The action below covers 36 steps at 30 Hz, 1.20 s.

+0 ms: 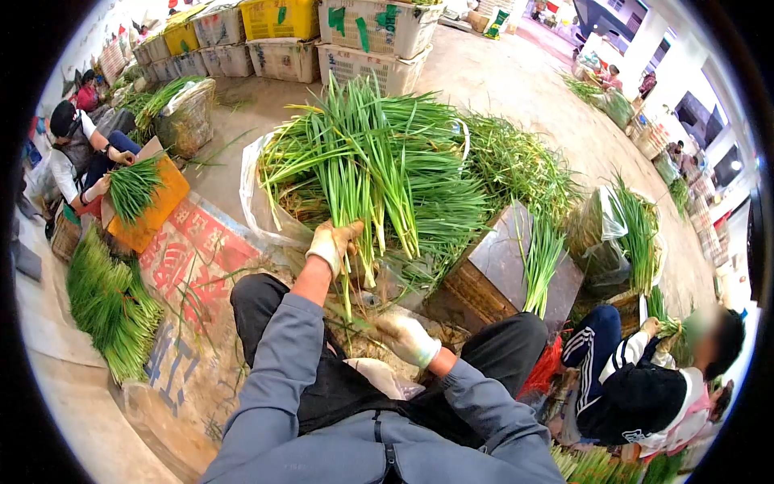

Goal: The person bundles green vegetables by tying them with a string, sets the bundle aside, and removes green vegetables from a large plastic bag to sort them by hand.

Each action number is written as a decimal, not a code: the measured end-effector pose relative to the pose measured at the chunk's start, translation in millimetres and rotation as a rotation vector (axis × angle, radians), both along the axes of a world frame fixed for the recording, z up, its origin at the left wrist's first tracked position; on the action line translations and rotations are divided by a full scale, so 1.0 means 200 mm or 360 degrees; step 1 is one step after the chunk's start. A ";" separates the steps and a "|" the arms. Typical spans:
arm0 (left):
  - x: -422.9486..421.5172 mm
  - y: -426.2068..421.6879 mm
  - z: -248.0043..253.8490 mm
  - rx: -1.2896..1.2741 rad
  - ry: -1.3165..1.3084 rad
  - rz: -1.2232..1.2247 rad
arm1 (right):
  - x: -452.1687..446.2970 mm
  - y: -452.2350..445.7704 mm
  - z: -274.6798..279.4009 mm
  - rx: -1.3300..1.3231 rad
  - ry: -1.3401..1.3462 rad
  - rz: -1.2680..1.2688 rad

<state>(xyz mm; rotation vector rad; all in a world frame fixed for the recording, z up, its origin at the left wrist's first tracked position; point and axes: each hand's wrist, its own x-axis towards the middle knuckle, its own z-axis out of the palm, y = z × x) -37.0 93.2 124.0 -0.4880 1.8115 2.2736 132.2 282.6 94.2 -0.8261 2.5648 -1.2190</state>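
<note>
My left hand [334, 244], in a pale glove, is closed round the lower ends of some garlic chives [355, 189]. Their leaves point away from me, over a large heap of chives [435, 169] on a white plastic sheet [256, 189]. One stalk hangs below that hand. My right hand [409, 339], also gloved, is lower and to the right, apart from the left, above my lap. Its fingers are blurred, so their grip is unclear. To its right a small bunch of chives [542, 270] lies on a dark-topped box [508, 250].
Loose greens [516, 161] spread behind the box. Stacked crates [375, 32] stand at the back. A person at left holds chives over an orange board [153, 206]; another person [645, 387] sits close at right. Tidy chives [109, 310] lie at left.
</note>
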 end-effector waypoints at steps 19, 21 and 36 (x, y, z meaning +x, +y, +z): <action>0.22 -0.24 -0.02 0.0116 0.0013 -0.0141 | -0.53 -0.18 -0.06 -0.0499 -0.0330 -0.0627; 0.23 -0.29 0.01 0.0074 -0.0058 -0.0048 | -0.43 -0.13 0.09 -0.0622 -0.0524 -0.0681; 0.25 -0.31 -0.05 -0.0189 0.0347 -0.0544 | -0.68 -0.32 0.26 0.0419 0.0592 -0.0483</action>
